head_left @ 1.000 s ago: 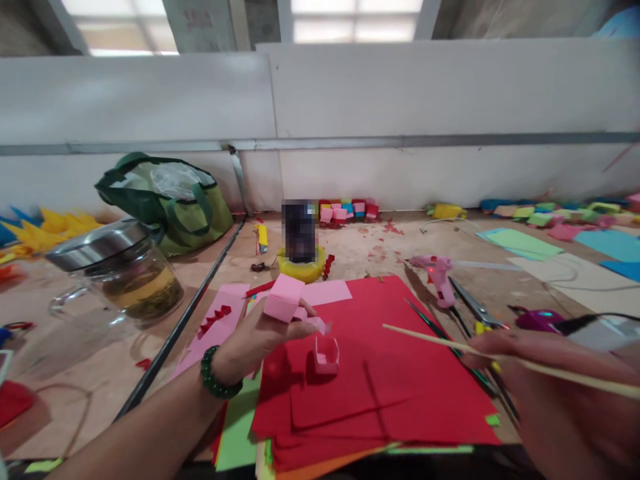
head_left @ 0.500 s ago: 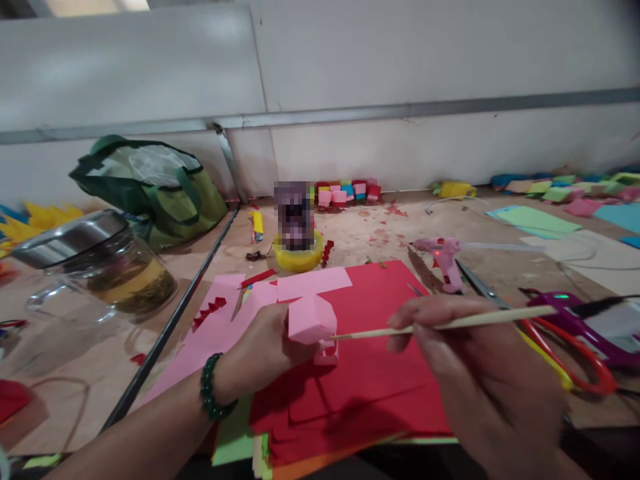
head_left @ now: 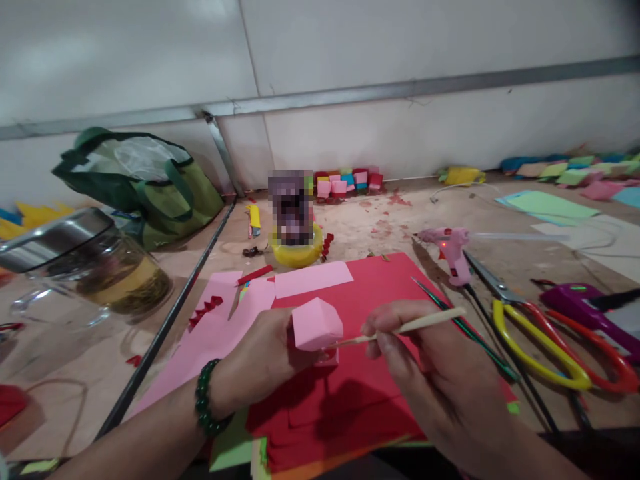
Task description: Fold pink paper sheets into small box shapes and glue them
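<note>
A small pink paper box shape (head_left: 316, 324) is held in my left hand (head_left: 265, 347), which wears a green bead bracelet (head_left: 206, 395). Part of a pink paper piece shows below the box, and the fingers behind it are hidden. Between the thumb and fingers of my right hand (head_left: 430, 353) is a thin wooden stick (head_left: 425, 322). Its tip points left and meets the lower right side of the pink paper. Under both hands lies a stack of red paper (head_left: 385, 393), with pink sheets (head_left: 314, 279) at its far left.
Scissors (head_left: 540, 340) with yellow and red handles and a pink glue gun (head_left: 454, 253) lie to the right. A glass tea mug (head_left: 125, 280) and green bag (head_left: 185, 207) stand left. A yellow tape roll (head_left: 297, 252) and paper cubes (head_left: 350, 180) sit farther back.
My right hand has moved left, bringing the stick farther in against the pink paper. The view has shifted slightly, so more of the scissors shows. My left hand still holds the box shape.
</note>
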Motion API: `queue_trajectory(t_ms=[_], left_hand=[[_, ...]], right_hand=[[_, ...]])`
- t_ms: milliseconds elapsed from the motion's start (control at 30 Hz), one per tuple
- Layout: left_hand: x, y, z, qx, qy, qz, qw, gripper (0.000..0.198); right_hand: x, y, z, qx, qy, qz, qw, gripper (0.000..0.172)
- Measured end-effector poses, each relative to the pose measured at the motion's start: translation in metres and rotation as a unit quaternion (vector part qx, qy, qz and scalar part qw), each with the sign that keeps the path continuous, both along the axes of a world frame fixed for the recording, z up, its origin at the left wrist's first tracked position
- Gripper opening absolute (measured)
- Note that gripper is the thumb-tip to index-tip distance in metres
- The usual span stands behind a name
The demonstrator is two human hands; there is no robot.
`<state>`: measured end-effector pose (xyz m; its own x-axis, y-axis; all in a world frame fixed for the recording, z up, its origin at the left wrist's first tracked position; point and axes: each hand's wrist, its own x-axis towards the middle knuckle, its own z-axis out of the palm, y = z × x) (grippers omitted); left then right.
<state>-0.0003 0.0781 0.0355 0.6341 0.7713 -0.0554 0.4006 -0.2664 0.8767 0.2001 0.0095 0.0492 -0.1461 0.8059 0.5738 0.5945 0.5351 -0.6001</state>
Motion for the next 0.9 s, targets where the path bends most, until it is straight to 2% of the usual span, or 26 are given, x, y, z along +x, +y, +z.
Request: queue_trajectory(t_ms=[133, 300, 367, 433, 500, 600, 700, 800, 900], left_hand=[[-0.001, 0.0, -0.004, -0.04, 0.009, 0.018, 0.999, 0.017], [-0.003, 0.002, -0.004, -0.075, 0.059, 0.043, 0.994, 0.035], [-0.004, 0.003, -0.002, -0.05, 0.063, 0.061, 0.995, 0.048], [-0.004, 0.006, 0.0, 0.009, 0.064, 0.085, 0.994, 0.059], [-0.003, 0.009, 0.003, 0.073, 0.064, 0.092, 0.991, 0.06], [0.005, 0.015, 0.012, 0.134, 0.066, 0.065, 0.987, 0.054], [0.019, 0.022, 0.026, 0.157, 0.096, 0.022, 0.983, 0.06], [0.034, 0.031, 0.033, 0.174, 0.154, -0.064, 0.971, 0.067], [0.043, 0.04, 0.032, 0.183, 0.201, -0.134, 0.953, 0.062]], right_hand=[[-0.003, 0.001, 0.001, 0.006, -0.022, 0.018, 1.0, 0.017], [-0.007, 0.001, 0.004, 0.038, -0.025, 0.049, 0.998, 0.023], [-0.007, 0.001, 0.006, 0.043, -0.032, 0.06, 0.997, 0.025], [-0.006, 0.001, 0.007, 0.052, -0.04, 0.071, 0.995, 0.027], [-0.005, 0.0, 0.008, 0.059, -0.044, 0.081, 0.994, 0.029], [-0.004, -0.003, 0.007, 0.069, -0.051, 0.095, 0.992, 0.03], [-0.005, -0.006, 0.004, 0.088, -0.062, 0.111, 0.988, 0.03], [-0.009, -0.008, 0.002, 0.092, -0.063, 0.125, 0.986, 0.028], [-0.011, -0.008, 0.001, 0.088, -0.06, 0.13, 0.986, 0.026]])
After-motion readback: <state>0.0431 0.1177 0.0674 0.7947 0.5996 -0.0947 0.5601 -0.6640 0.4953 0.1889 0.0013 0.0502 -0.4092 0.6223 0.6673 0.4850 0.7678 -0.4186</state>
